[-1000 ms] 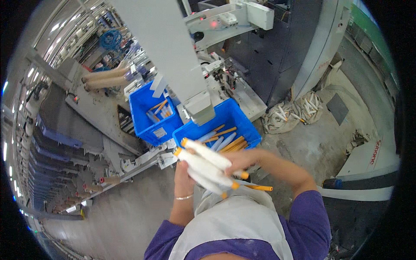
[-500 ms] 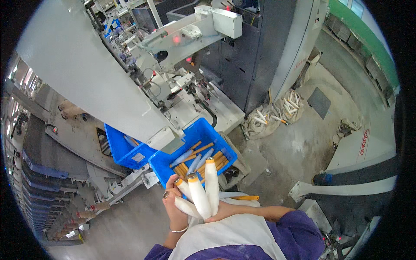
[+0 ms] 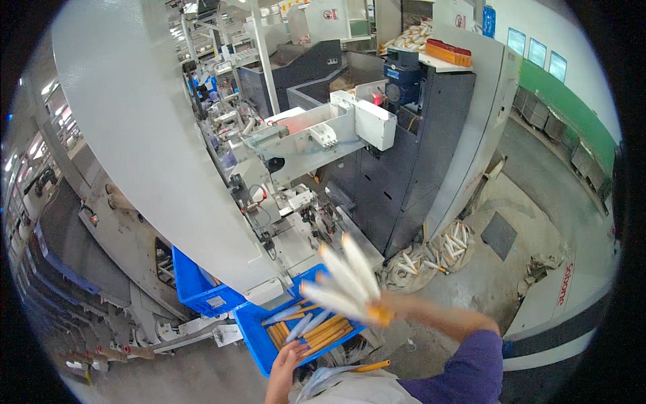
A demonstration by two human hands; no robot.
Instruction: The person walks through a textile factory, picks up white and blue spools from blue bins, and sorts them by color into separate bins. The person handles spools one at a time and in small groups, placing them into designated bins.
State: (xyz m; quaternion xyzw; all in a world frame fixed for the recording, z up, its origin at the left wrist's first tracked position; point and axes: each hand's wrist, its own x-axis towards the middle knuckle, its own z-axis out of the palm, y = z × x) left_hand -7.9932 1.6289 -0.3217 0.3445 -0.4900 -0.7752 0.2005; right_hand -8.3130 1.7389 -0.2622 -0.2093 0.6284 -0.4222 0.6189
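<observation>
My right hand (image 3: 397,306), smeared by motion, is raised beyond the right side of the blue crate, closed round the lower ends of several white yarn bobbins (image 3: 346,276). They fan out up and to the left, with orange showing at their ends. My left hand (image 3: 288,357) is at the near edge of the blue crate (image 3: 259,340), fingers stretched toward the tubes and holding nothing I can see. Inside the crate lie several orange-yellow tubes (image 3: 326,333) and a few pale blue-grey ones (image 3: 298,328). Another yellow tube (image 3: 371,367) sticks out beside my apron.
A second blue crate (image 3: 202,289) stands left, under a large white machine panel (image 3: 134,135). The machine's white mechanism (image 3: 303,202) rises behind the crates. Cloth sacks with white bobbins (image 3: 454,242) lie on the floor at right, near a dark square mat (image 3: 498,236).
My right hand has swung up and right with the bobbins. The left hand has let go of them and dropped to the crate's near edge. The view has tilted upward.
</observation>
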